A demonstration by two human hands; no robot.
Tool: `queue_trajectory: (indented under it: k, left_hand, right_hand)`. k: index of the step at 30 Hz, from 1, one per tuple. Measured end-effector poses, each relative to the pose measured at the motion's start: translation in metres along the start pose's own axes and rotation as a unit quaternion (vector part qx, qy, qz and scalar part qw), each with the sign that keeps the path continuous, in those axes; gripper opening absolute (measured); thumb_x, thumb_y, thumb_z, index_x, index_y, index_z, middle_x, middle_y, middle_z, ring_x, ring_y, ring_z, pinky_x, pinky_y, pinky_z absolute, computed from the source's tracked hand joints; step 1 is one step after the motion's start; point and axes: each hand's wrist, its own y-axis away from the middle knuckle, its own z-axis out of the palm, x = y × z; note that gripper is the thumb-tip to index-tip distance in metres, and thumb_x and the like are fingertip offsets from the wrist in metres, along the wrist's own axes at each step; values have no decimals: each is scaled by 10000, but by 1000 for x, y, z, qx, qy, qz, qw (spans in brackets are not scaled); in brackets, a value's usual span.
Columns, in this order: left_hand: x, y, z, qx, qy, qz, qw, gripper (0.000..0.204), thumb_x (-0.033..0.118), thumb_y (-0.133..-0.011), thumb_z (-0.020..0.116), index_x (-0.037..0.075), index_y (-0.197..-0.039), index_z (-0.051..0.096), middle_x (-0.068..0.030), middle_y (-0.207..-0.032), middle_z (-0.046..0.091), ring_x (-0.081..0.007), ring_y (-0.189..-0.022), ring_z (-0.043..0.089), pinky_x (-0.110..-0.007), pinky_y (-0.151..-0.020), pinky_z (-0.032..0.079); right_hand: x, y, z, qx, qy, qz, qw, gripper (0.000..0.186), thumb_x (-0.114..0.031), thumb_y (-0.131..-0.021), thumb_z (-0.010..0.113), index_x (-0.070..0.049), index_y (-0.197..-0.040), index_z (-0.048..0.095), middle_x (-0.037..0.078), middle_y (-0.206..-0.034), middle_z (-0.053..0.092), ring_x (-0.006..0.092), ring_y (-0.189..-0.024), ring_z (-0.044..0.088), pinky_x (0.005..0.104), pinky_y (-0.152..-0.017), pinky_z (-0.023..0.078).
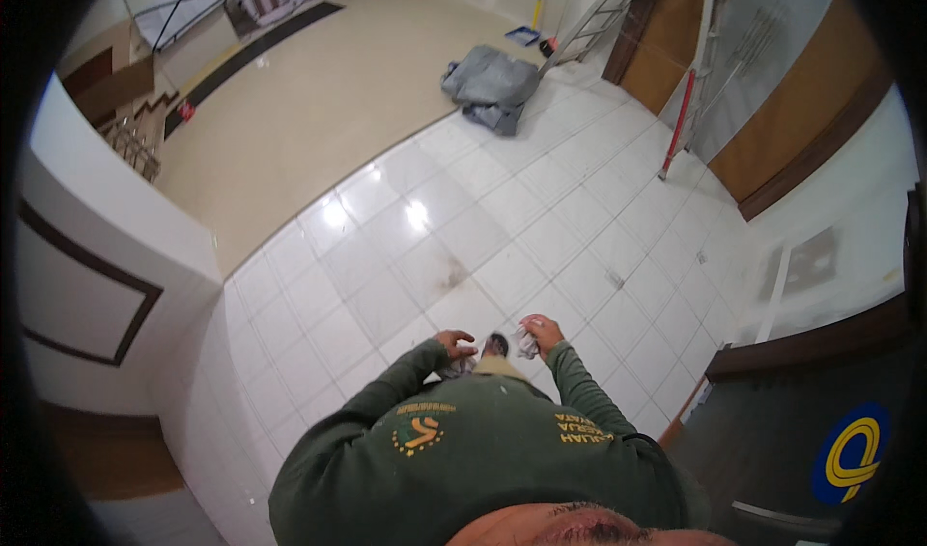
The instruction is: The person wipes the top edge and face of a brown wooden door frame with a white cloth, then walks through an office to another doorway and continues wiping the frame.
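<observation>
Across white floor tiles (386, 300) below | right hand (537, 330): pinching pale cloth (524, 343) by fingertips, likely because it's limp | left hand (452, 344): half-curled over more cloth (458, 365), can't tell if gripping | beyond both hands: grey bundle (492, 76) near ladder (601, 23), apparently parked aside

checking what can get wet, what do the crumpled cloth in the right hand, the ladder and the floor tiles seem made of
Crumpled cloth in the right hand: probably thin matte fabric, given its soft folds; paper remains possible.
Ladder: likely metal, dull silver-grey rails.
Floor tiles: probably glazed ceramic, glossy, with bright reflections.
</observation>
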Motion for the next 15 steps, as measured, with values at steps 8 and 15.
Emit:
queue_trajectory:
  k: [8, 15]
  left_hand:
    - [85, -133, -19, -4, 289, 120, 950, 677, 492, -797, 587, -13, -1229, 455, -111, -1030, 592, -171, -913, 562, -306, -781, 451]
    - [125, -252, -56, -134, 485, 98, 858, 522, 468, -912, 406, 19, -1155, 515, -41, -984, 595, -126, -843, 574, -277, -745, 472]
  right_hand:
    - [-111, -90, 24, -40, 21, -112, 993, 180, -42, -794, 539, -22, -962, 600, 45, -804, 596, 111, -708, 545, 250, -632, 459]
    - [-168, -136, -2, 7, 263, -280, 923, 357, -34, -777, 529, -38, -1134, 530, 117, -1019, 587, 178, -930, 574, 290, -787, 467]
